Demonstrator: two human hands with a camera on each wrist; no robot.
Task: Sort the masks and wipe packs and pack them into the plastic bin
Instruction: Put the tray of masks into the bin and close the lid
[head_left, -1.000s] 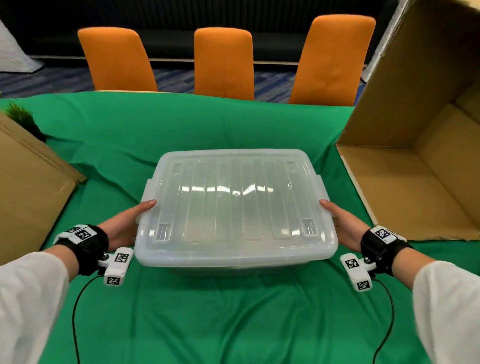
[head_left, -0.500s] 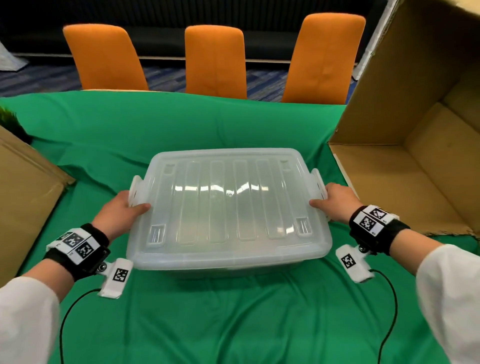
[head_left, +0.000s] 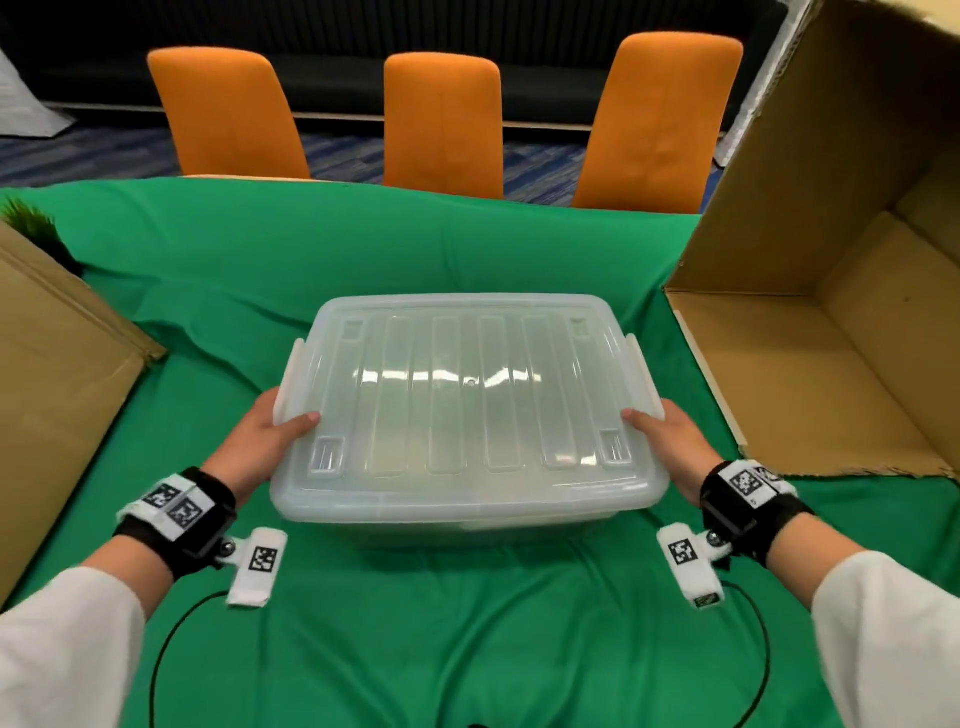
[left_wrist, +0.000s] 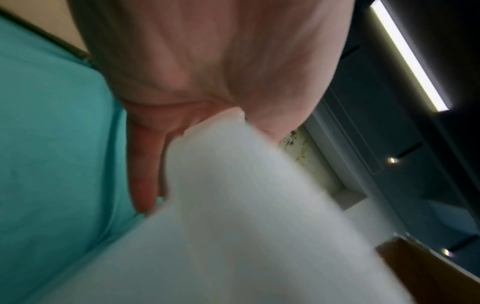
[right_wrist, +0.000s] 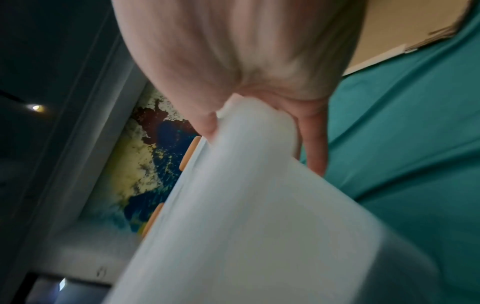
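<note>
A translucent plastic bin (head_left: 467, 499) with its ribbed lid (head_left: 467, 395) on stands on the green cloth in the middle of the head view. My left hand (head_left: 275, 431) grips the white left latch (head_left: 291, 379), thumb on the lid. My right hand (head_left: 662, 431) grips the right latch (head_left: 644, 374) the same way. Both latches stand raised from the lid's edge. In the wrist views, the left hand (left_wrist: 207, 72) and right hand (right_wrist: 246, 51) each pinch a latch against the bin (left_wrist: 233, 226) (right_wrist: 246, 226). Contents are not discernible.
An open cardboard box (head_left: 831, 338) lies on its side at the right. Another cardboard box (head_left: 52, 395) sits at the left, with a small green plant (head_left: 31, 223) behind it. Three orange chairs (head_left: 441, 124) stand beyond the table's far edge.
Both hands went from lying flat against the bin's sides to gripping the side latches. The latches have swung up and outward from the lid.
</note>
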